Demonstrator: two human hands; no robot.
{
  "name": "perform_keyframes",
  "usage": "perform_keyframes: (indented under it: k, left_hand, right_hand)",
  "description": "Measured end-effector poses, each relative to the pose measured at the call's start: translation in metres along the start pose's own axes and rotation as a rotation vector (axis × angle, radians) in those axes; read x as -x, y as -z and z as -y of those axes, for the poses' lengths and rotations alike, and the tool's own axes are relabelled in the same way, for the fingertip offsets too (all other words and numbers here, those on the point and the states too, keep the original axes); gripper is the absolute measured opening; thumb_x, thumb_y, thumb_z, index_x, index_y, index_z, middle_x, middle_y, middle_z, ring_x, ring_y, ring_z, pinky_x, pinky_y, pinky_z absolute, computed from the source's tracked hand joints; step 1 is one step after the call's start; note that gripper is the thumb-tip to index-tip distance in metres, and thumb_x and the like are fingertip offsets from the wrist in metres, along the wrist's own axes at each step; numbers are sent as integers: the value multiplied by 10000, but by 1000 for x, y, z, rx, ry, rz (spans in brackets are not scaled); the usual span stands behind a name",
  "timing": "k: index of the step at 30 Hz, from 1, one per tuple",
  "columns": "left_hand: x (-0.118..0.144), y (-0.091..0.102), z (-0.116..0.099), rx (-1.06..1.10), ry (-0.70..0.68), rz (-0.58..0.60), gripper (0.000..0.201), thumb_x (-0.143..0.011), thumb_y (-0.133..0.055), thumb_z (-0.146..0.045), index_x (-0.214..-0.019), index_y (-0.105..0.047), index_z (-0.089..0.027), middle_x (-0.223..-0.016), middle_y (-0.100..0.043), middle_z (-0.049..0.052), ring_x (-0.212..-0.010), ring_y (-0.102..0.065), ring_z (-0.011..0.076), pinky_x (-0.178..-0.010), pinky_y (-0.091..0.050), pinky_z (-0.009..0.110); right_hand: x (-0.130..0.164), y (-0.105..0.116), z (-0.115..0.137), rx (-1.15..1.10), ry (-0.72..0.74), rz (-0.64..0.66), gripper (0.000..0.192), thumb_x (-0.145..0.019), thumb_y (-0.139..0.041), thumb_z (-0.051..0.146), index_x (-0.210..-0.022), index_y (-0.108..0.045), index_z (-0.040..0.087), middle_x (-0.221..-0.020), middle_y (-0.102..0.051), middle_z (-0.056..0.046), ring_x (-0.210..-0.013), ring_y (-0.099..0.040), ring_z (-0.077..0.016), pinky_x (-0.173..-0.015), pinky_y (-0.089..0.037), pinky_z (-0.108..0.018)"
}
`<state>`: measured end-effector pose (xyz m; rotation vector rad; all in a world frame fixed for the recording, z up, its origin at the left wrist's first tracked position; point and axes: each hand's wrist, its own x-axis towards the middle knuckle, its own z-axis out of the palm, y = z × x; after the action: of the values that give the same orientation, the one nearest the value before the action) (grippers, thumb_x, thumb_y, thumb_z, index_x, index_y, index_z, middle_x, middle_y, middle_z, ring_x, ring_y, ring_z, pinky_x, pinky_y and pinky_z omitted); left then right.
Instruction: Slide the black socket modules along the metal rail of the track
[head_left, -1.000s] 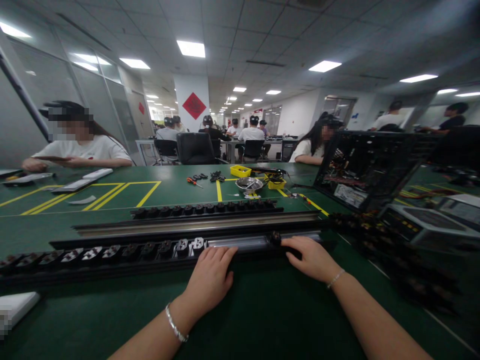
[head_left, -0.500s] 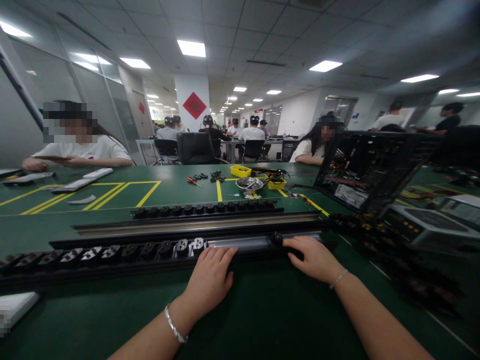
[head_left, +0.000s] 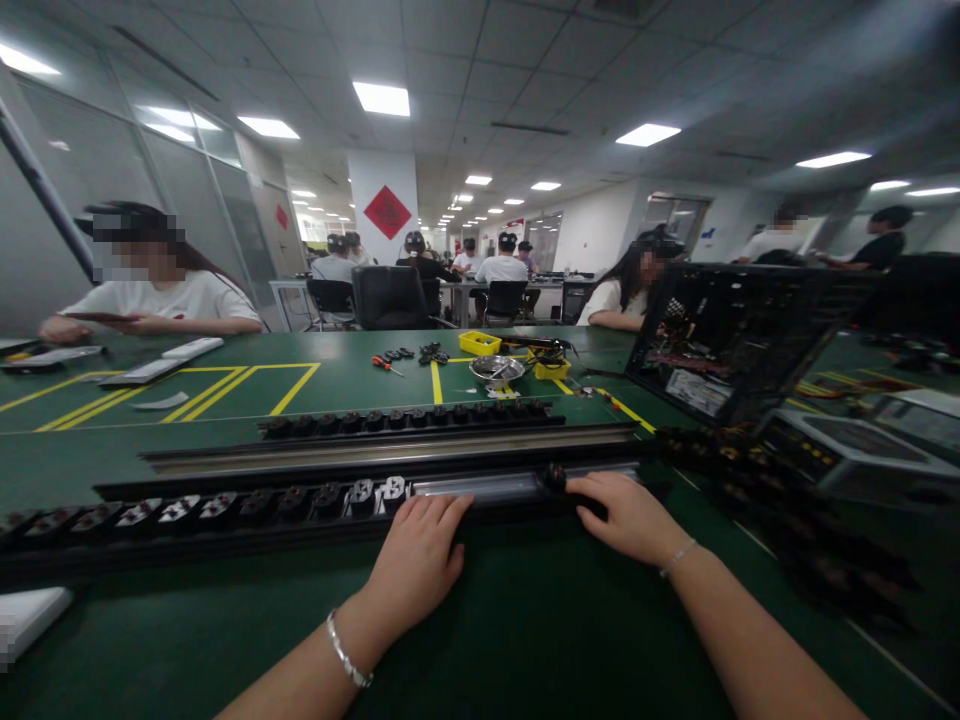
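- At the rail's (head_left: 300,505) far left end, a row of dark and silver-faced clips (head_left: 180,508) seated in the channel of the long black rail, running up to just left of the hands.
- Left hand (head_left: 420,555) palm down on the near edge of the rail, fingers (head_left: 439,512) slightly spread and laid flat, tips touching the rail just right of the last silver clip; nothing clamped in them.
- Bare shiny stretch of channel (head_left: 480,487) between the two hands.
- Small black knob (head_left: 555,476) sitting on the rail, just left of the right fingertips.
- Right hand (head_left: 626,520) palm down on the rail, fingers curled over its near edge, close together; cannot tell whether they pinch anything.
- Beyond the rail, a second strip (head_left: 409,418) of black clips lying parallel on the green table (head_left: 525,640).
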<state>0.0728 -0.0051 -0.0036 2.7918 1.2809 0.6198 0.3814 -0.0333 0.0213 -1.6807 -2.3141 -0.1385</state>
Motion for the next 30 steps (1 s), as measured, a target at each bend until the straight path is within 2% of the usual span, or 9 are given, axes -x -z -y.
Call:
perform_keyframes:
  k: [6,11,14,17,19,24,30]
  left_hand:
    - [0,0,0,4,-1,6,534,-802,-528,-183,-1322,-426,-250,-1255,-559,48,-1151,-487,227,-1045,-301,431]
    - [0,0,0,-1,-3,2,531,-805,-530,-193,-1323,-427,-250,-1250,-561,49,-1145,-492,226,-1043,-305,430]
    - [0,0,0,2,4,3,531,-803,-529,-196,-1323,-433,-246,-1248,-565,54,-1143,-492,229,-1043,-302,434]
    - [0,0,-1,8,9,-3,536,-793,-526,-184,-1318,-440,-252,-1244,-570,46,-1138,-496,228,-1041,-301,433]
    - [0,-1,-1,11,14,-14,535,-785,-525,-174,-1309,-452,-256,-1234,-577,44,-1134,-500,227,-1038,-303,430]
    - [-2,-3,-2,-5,22,-25,521,-783,-521,-163,-1292,-469,-262,-1219,-587,41,-1118,-510,224,-1023,-312,427]
    - [-2,-1,-3,-15,18,-1,505,-804,-520,-193,-1301,-457,-252,-1233,-571,57,-1125,-495,228,-1025,-302,426]
  right_hand:
    - [1,-1,-3,-96,4,-41,292,-788,-507,260,-1045,-643,237,-1048,-653,-61,-989,-579,-207,-912,-442,-382]
    - [-2,-10,-5,-199,-111,-245,184,-804,-495,302,-902,-625,219,-1197,-580,-88,-1122,-516,-232,-963,-411,-421]
    - [-9,-17,3,-221,-212,-345,257,-816,-485,353,-996,-598,209,-1201,-582,-102,-1142,-507,-241,-985,-390,-441]
    - [-18,-23,20,-207,-281,-307,413,-831,-475,419,-1181,-543,210,-1213,-591,-99,-1156,-507,-247,-1008,-353,-469]
    - [-23,-26,30,-167,-337,-287,422,-839,-465,443,-1200,-543,240,-1200,-608,-78,-1146,-519,-256,-1021,-308,-514]
    - [-30,-30,40,-121,-410,-330,308,-837,-469,411,-1048,-627,252,-1099,-657,-60,-1092,-551,-242,-975,-341,-476]
    - [-33,-31,40,-104,-413,-372,245,-797,-516,372,-974,-629,245,-1043,-670,-54,-1020,-576,-233,-937,-367,-438]
